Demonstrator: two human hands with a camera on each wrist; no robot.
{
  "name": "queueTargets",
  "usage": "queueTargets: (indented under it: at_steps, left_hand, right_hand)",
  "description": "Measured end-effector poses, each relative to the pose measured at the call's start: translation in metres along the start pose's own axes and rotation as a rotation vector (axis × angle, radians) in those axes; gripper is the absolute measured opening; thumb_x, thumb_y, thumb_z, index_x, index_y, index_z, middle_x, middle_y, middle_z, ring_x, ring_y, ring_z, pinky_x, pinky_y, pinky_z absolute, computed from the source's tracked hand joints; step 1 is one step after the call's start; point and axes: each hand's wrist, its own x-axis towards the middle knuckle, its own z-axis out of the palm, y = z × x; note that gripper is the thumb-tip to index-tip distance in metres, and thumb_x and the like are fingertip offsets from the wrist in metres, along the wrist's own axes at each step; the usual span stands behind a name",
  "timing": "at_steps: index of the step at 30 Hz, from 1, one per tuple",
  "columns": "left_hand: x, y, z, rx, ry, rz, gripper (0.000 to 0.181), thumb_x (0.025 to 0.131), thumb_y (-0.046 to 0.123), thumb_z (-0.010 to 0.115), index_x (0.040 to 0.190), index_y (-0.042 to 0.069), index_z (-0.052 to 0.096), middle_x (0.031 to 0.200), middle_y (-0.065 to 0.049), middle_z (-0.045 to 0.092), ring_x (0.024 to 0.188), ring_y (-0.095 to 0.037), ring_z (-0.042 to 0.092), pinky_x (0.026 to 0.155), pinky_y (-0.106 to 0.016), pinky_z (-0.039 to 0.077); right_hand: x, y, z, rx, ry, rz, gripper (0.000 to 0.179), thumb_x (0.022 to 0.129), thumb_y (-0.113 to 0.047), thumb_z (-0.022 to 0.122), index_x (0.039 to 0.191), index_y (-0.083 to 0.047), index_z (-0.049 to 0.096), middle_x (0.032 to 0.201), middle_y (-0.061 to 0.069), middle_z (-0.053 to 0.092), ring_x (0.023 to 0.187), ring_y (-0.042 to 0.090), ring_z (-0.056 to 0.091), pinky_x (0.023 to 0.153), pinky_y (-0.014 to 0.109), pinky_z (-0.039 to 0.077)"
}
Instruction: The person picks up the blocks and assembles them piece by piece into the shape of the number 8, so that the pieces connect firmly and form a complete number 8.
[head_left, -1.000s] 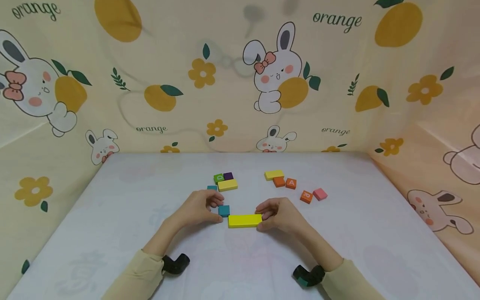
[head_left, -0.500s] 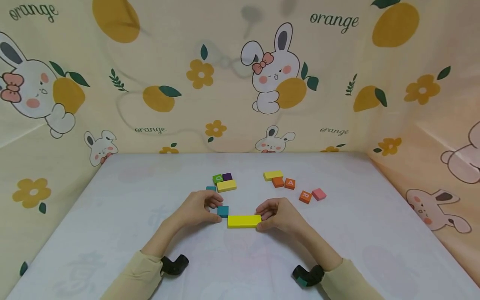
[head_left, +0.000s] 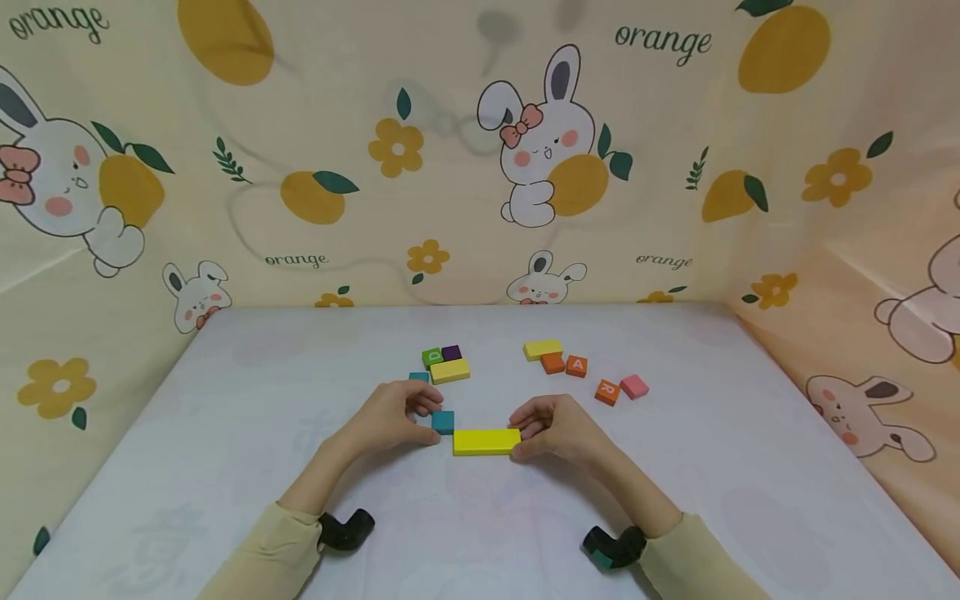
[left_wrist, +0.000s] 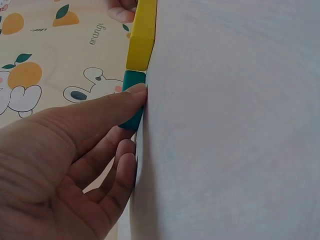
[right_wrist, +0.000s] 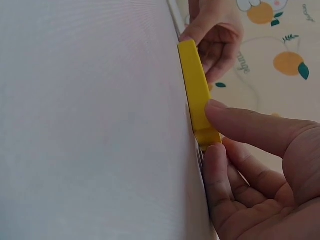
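Note:
A small teal block (head_left: 443, 422) sits on the white table in front of me, at the left end of a long yellow block (head_left: 486, 442). My left hand (head_left: 392, 415) pinches the teal block, its thumb lying across the near face in the left wrist view, where the yellow block (left_wrist: 142, 37) stands right at its end. From the other side my right hand (head_left: 561, 431) grips the yellow block's right end. In the right wrist view its thumb presses on the yellow block (right_wrist: 195, 82), and its fingers curl by the far end. There the left hand (right_wrist: 217, 37) shows beyond.
Behind my left hand lie a green lettered block (head_left: 432, 357), a purple block (head_left: 452, 352), a yellow block (head_left: 450, 371) and another teal block (head_left: 418, 377), partly hidden. Back right are a yellow block (head_left: 542, 349), several orange blocks (head_left: 576, 366) and a pink block (head_left: 634, 387). A printed backdrop (head_left: 450, 208) encloses the table.

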Motion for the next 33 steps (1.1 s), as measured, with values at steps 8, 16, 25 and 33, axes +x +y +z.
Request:
queueTargets:
  at_steps: [8, 16, 25, 33]
  left_hand:
    - [-0.001, -0.0006, 0.0007, 0.007, -0.002, -0.004, 0.046, 0.073, 0.017, 0.089, 0.112, 0.008, 0.067, 0.097, 0.005, 0.066, 0.089, -0.016, 0.06, 0.077, -0.03, 0.051]
    - [-0.0015, -0.0003, 0.0017, 0.011, -0.008, 0.008, 0.046, 0.073, 0.016, 0.089, 0.112, 0.008, 0.066, 0.097, 0.005, 0.065, 0.089, -0.016, 0.06, 0.078, -0.03, 0.051]
    - [-0.0012, 0.0027, 0.0006, 0.013, -0.002, 0.016, 0.046, 0.074, 0.015, 0.089, 0.113, 0.007, 0.066, 0.1, 0.004, 0.066, 0.09, -0.016, 0.06, 0.08, -0.031, 0.051]
    - [-0.0005, 0.0021, 0.0002, 0.02, -0.004, 0.0, 0.047, 0.074, 0.016, 0.089, 0.114, 0.008, 0.066, 0.1, 0.005, 0.065, 0.09, -0.015, 0.059, 0.08, -0.031, 0.05]
  right_hand:
    - [-0.0002, 0.0, 0.0013, 0.018, -0.007, 0.006, 0.035, 0.071, -0.005, 0.088, 0.102, -0.003, 0.071, 0.089, 0.01, 0.067, 0.08, 0.023, 0.061, 0.075, 0.03, 0.053]
    - [-0.0012, 0.0008, 0.0016, 0.004, 0.007, 0.022, 0.035, 0.07, -0.006, 0.089, 0.101, -0.004, 0.071, 0.088, 0.009, 0.067, 0.08, 0.023, 0.061, 0.075, 0.029, 0.053]
    - [-0.0032, -0.0052, 0.0006, 0.013, 0.016, 0.04, 0.037, 0.07, -0.007, 0.089, 0.101, -0.005, 0.071, 0.088, 0.009, 0.067, 0.08, 0.023, 0.06, 0.074, 0.029, 0.052]
    - [-0.0029, -0.0053, 0.0009, 0.009, 0.015, 0.03, 0.037, 0.07, -0.006, 0.089, 0.102, -0.004, 0.071, 0.088, 0.009, 0.066, 0.08, 0.024, 0.059, 0.074, 0.03, 0.052]
